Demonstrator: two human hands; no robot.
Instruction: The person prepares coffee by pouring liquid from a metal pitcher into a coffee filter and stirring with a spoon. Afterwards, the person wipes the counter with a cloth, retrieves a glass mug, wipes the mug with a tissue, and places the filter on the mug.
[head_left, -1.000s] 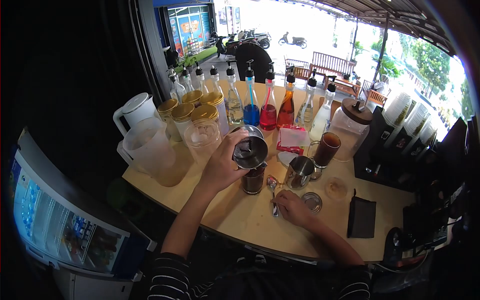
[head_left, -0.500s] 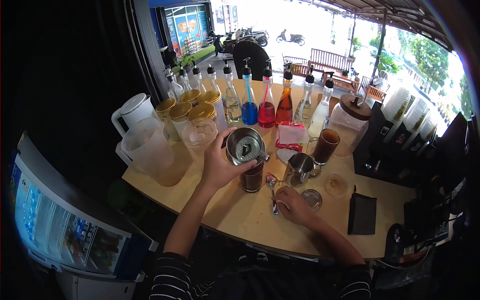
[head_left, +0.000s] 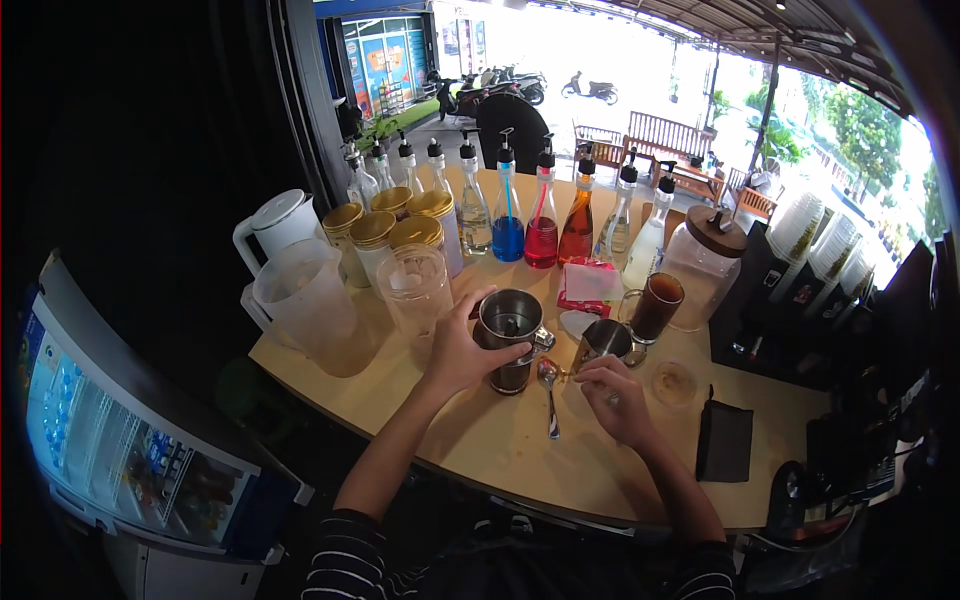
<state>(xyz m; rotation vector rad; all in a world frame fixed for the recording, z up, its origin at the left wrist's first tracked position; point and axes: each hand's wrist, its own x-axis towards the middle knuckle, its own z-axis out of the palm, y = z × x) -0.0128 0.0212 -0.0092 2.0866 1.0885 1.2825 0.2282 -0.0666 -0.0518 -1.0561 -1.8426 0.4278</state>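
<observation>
A round metal vessel (head_left: 511, 316) is gripped by my left hand (head_left: 463, 350), fingers round its left side and thumb across the front. Under it stands a glass with dark liquid (head_left: 510, 376), its top hidden. My right hand (head_left: 611, 396) hovers with curled fingers just in front of a metal pitcher (head_left: 604, 342); whether the fingers hold anything is unclear. A spoon (head_left: 551, 398) lies on the table between my hands. Behind the pitcher is a glass mug of brown drink (head_left: 657, 307).
Pump bottles (head_left: 508, 225) line the table's back. Gold-lidded jars (head_left: 373, 240), an open clear jar (head_left: 414, 285) and a plastic jug (head_left: 310, 300) stand left. A lidded glass jar (head_left: 705, 262), a cup rack (head_left: 775, 290) and a dark pouch (head_left: 725, 440) are right.
My left hand has brought the metal vessel lower, down over the glass. My right hand has left the spoon handle and moved right and up to the metal pitcher. The view has shifted slightly.
</observation>
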